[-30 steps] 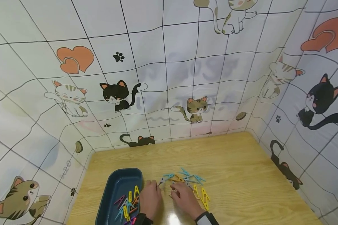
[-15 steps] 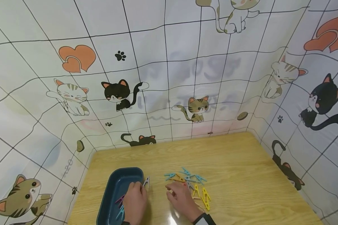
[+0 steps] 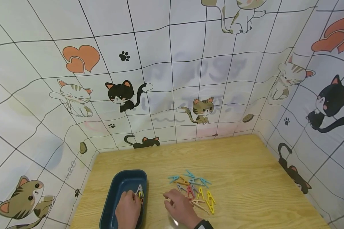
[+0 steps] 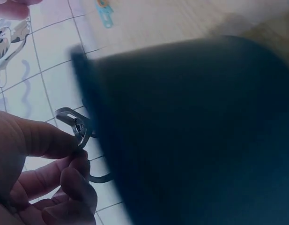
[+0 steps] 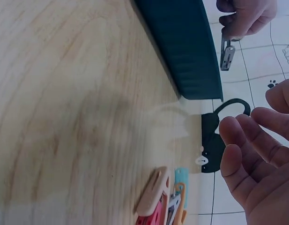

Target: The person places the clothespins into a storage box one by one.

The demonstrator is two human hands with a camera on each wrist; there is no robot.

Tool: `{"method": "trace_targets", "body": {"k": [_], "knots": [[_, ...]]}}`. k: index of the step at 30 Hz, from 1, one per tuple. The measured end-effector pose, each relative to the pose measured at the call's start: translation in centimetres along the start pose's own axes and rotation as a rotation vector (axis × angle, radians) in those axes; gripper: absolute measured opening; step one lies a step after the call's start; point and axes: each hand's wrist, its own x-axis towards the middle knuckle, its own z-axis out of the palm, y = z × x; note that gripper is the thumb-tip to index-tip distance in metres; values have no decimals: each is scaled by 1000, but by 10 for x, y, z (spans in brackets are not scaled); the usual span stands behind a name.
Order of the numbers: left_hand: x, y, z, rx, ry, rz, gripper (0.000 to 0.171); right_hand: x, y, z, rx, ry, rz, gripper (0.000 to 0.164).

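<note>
Above the dark blue plastic tray [image 3: 110, 190], my left hand [image 3: 128, 208] pinches a grey clothespin [image 4: 71, 117] between thumb and fingers. The right wrist view shows that clothespin hanging past the tray's rim. My right hand [image 3: 181, 206] hovers beside the loose clothespins with its fingers loosely bent and nothing in them. Close to it lie a red clothespin [image 3: 190, 191], pale beige ones [image 3: 200, 206] and grey ones. Yellow clothespins [image 3: 210, 202] lie to the right, orange [image 3: 182, 181] and light blue ones [image 3: 204, 182] farther back. My left hand hides most of the tray's contents.
The wooden table [image 3: 238, 178] runs back to walls covered in white cloth [image 3: 172, 73] with cat prints. The tray's raised side walls stand left of the loose clothespins, with a strip of table between.
My left hand has carried the grey clothespin left from the pile to over the tray. My right hand has shifted slightly left and down, uncovering the red and beige clothespins.
</note>
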Motion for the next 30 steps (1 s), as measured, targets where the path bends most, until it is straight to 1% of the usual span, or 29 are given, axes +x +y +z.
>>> {"method": "trace_targets", "body": {"k": [5,9,12,15,19,22,26,28,30], "knots": [[1,-7,3,18,-41,-48,14,-1,-4,4,38,-43,5,21],[2,-11,6,25,-74,-75,19,-2,-4,5,29,-62,20,22],[2,-14,6,18,-83,-77,21,-1,-4,6,18,-68,23,22],[1,-15,5,7,-77,-69,21,-1,-4,6,20,-71,25,22],[-1,-9,3,-8,-40,-29,14,-2,-3,3,20,-60,30,22],[-3,-1,1,-34,2,25,9,-2,-4,-1,6,-35,28,21],[-8,14,-2,-69,45,111,11,-2,-4,-11,-26,8,22,21],[-10,21,-2,-90,54,144,12,-2,-4,-16,-42,35,17,21],[-13,29,-1,-97,48,170,13,-2,-3,-21,-63,64,20,21]]}}
